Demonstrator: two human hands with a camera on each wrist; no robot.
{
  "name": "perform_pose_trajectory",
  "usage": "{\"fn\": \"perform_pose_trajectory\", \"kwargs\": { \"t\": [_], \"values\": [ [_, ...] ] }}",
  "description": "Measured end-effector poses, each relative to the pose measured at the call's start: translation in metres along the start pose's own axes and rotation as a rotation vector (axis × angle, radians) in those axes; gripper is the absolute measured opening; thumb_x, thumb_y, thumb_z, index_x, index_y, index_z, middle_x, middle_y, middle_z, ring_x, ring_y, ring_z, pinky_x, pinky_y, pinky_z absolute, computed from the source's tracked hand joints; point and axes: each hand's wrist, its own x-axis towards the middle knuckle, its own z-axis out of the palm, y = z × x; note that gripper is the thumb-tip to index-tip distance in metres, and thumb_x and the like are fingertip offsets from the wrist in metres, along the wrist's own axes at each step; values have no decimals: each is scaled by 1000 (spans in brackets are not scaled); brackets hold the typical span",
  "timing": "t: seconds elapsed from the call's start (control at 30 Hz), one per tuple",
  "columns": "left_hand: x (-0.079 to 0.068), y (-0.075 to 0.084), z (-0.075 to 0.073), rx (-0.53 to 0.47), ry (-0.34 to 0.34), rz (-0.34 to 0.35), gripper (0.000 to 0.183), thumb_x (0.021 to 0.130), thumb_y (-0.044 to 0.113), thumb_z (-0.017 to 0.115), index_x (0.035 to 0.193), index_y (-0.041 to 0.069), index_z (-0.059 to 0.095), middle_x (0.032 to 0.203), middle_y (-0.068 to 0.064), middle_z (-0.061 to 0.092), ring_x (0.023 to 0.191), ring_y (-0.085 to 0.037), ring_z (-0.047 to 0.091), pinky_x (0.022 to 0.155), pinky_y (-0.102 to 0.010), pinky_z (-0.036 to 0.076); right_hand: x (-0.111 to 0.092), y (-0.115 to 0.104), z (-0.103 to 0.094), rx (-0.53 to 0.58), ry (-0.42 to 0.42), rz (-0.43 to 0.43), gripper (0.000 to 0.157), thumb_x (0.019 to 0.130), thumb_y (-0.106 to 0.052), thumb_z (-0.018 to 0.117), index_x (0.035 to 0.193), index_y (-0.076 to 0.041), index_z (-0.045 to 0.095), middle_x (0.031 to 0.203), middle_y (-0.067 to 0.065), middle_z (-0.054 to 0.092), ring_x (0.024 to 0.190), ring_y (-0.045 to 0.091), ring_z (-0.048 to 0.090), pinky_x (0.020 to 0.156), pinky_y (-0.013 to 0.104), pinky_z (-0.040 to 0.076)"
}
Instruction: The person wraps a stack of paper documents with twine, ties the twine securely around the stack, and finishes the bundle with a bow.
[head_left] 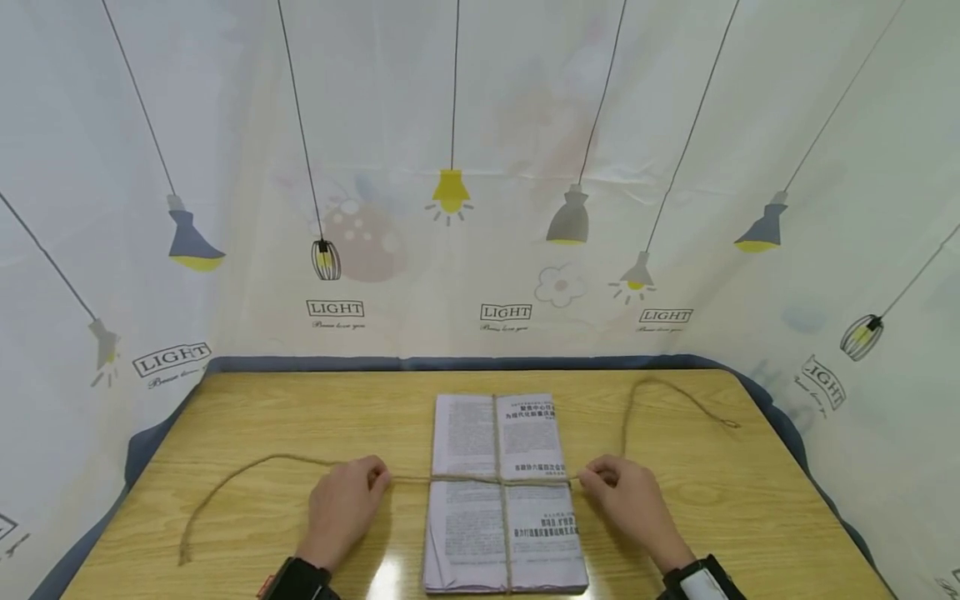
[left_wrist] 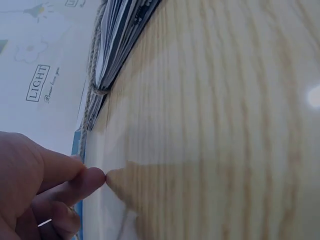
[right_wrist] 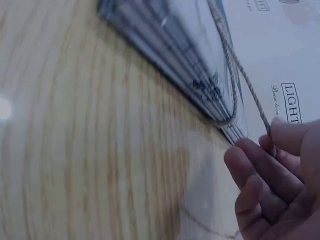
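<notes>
While both hands (head_left: 347,504) (head_left: 628,504) pinch twine (head_left: 465,478), newspapers (head_left: 468,529) lie between.

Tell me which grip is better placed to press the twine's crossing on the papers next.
Right, I'd judge. The right grip pinches twine close beside the papers, nearer the crossing; the left grip also pinches twine, but farther out.

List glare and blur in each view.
Head: glare on the wooden table beside the newspaper stack, small print too soft to read; left wrist: a glare spot at the right edge; right wrist: glare at the left edge, the print blurred.
</notes>
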Motion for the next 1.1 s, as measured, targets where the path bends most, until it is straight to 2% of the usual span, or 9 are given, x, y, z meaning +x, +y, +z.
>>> {"fn": "perform_pose_trajectory", "kwargs": {
  "t": [0.1,0.23,0.4,0.47,0.53,0.7,0.83,0.97,1.1],
  "values": [
    [1,0,1,-77,-10,-48,12,91,31,68,90,20,73,82,5,72,63,-7,57,54,-26,41,2,-1,2,89,11,78,13,94,-24,66,96,-12,71,87,-1,73,80,8,67,75,31,53],
    [5,-2,6,-243,-1,-142,17,91,34,67,93,19,72,88,3,74,74,-9,64,63,-29,47,4,-6,5,282,17,169,14,94,-18,65,101,-6,65,96,7,74,83,12,68,70,25,52],
    [7,-1,12,-471,-5,-256,17,90,24,67,100,10,65,92,-4,73,79,-13,64,65,-28,46,4,-9,9,674,-12,262,39,97,-8,58,125,7,36,114,20,69,90,13,69,77,26,56],
    [6,0,12,-539,-16,-294,25,90,23,67,106,7,57,95,-7,73,80,-14,63,64,-28,44,3,-8,10,805,-38,291,54,98,-7,56,136,8,21,114,20,69,90,12,69,79,25,56],
    [6,-1,12,-580,-18,-325,32,89,23,68,109,5,50,96,-9,73,78,-14,63,62,-27,43,2,-7,10,889,-67,319,58,99,-8,54,140,8,16,114,15,69,91,11,68,81,24,56],
    [8,-2,10,-703,-23,-388,38,87,22,73,111,1,51,95,-11,74,66,-13,62,56,-24,45,1,-4,10,921,-105,350,40,104,-15,44,138,5,36,110,4,68,94,8,66,85,23,54],
    [9,-1,8,-819,-50,-420,41,89,19,71,118,-4,55,99,-13,75,65,-12,62,58,-23,47,1,-5,10,953,-99,366,40,107,-23,39,138,3,41,107,2,67,96,9,66,88,26,54],
    [10,-1,6,-907,-108,-450,38,95,22,63,125,-2,58,98,-3,73,67,-9,56,55,-21,42,1,-8,9,1043,-110,376,37,107,-25,36,134,1,41,106,1,65,100,11,66,94,31,52],
    [9,0,5,-991,-146,-455,34,102,29,51,122,3,59,95,5,70,70,-9,48,53,-21,38,2,-10,8,1163,-127,367,29,108,-26,32,123,-6,45,102,-1,63,102,12,66,99,34,50]
  ]
}}
